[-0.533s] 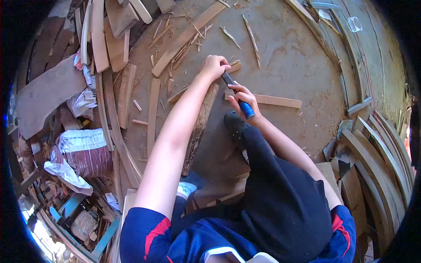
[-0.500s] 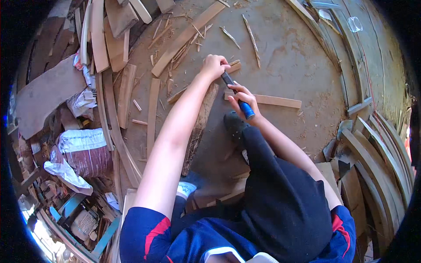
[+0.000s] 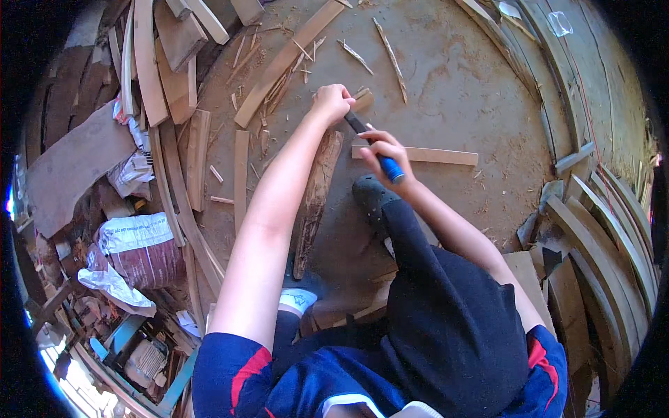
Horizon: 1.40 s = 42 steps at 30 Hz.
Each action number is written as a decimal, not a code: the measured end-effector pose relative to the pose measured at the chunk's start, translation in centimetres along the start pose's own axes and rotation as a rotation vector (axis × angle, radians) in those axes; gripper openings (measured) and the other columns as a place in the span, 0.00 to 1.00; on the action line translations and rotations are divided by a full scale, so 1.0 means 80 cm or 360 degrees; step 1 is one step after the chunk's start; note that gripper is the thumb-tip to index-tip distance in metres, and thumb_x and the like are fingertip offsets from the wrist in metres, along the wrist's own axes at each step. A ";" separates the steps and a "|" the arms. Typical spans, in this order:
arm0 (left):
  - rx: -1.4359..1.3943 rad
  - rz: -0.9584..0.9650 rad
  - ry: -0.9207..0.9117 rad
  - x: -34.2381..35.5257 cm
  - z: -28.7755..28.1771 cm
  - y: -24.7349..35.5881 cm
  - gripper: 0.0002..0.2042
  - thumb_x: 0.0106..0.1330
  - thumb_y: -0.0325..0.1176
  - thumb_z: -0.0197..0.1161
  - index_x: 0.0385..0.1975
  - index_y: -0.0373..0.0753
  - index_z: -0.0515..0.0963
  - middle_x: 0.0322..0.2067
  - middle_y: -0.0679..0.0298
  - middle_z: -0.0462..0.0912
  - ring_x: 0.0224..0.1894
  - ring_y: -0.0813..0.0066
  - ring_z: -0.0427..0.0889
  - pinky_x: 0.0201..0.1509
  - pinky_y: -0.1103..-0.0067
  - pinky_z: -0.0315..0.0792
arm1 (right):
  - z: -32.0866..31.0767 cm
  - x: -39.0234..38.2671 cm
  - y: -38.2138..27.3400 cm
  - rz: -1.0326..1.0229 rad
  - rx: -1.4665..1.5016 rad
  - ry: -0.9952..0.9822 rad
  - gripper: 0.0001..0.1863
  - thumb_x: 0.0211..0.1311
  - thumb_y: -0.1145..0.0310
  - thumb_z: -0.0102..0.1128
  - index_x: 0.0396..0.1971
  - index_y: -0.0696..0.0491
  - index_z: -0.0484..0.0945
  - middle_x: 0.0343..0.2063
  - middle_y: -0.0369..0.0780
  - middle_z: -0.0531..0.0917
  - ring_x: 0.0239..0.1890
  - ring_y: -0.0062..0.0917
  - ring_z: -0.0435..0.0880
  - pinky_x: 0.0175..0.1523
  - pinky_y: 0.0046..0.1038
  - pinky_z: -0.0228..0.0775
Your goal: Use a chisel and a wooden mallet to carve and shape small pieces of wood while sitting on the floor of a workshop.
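Observation:
My left hand [image 3: 331,104] is closed, out in front of me over the floor. A short pale wood piece [image 3: 362,99] sticks out from its far right side and looks gripped in the fist; the fingers hide the rest. My right hand [image 3: 383,152] wraps round a hand tool with a dark flat shaft and a blue handle [image 3: 391,169]. The dark end of the tool reaches up to the left hand's fingers, and its tip is hidden there. Below the left hand, a rough brown length of wood [image 3: 319,202] lies between my arm and my dark shoe [image 3: 369,198].
A flat wood strip [image 3: 432,156] lies right of the tool. Long planks [image 3: 286,66] and splinters [image 3: 390,59] are scattered ahead. Wood pieces crowd the left, beside a brown and white sack [image 3: 143,251]. Curved boards [image 3: 592,258] are stacked at right.
Both hands have shifted slightly left. The wood piece at my left hand has turned and points more steeply away. The tool still reaches the left hand, and the view has tilted a little.

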<state>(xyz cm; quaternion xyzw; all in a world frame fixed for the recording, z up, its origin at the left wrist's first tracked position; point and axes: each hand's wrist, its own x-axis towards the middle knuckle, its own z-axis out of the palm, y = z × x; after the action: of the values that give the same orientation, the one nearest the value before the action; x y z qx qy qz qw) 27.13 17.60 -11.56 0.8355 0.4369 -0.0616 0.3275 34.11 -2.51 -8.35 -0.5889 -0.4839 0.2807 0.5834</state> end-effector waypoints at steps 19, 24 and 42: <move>-0.1050 0.0288 0.0634 -0.176 -0.160 0.115 0.05 0.54 0.25 0.66 0.30 0.37 0.80 0.25 0.69 0.81 0.28 0.85 0.74 0.34 0.84 0.69 | -0.020 0.121 -0.136 0.0458 0.0699 0.0268 0.14 0.56 0.66 0.66 0.41 0.56 0.80 0.30 0.34 0.83 0.21 0.08 0.70 0.23 0.14 0.61; -0.1215 0.0464 0.0648 -0.182 -0.152 0.106 0.07 0.53 0.20 0.63 0.31 0.34 0.80 0.28 0.66 0.82 0.33 0.81 0.78 0.40 0.83 0.71 | -0.025 0.122 -0.137 0.0107 0.0733 0.0168 0.08 0.53 0.73 0.66 0.34 0.57 0.80 0.27 0.34 0.82 0.29 0.13 0.76 0.35 0.17 0.69; -0.1683 0.0381 -0.0111 -0.161 -0.157 0.053 0.07 0.55 0.18 0.62 0.34 0.32 0.79 0.30 0.67 0.81 0.32 0.83 0.78 0.40 0.85 0.73 | -0.037 0.137 -0.105 0.0334 0.0731 -0.0320 0.13 0.44 0.69 0.74 0.31 0.56 0.80 0.27 0.31 0.81 0.32 0.15 0.77 0.39 0.20 0.69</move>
<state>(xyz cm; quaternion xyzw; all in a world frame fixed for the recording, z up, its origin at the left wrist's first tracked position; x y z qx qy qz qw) 20.19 14.55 5.33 0.5983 0.2989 0.1766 0.7221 38.80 4.81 2.76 -0.4572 -0.3993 0.4989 0.6185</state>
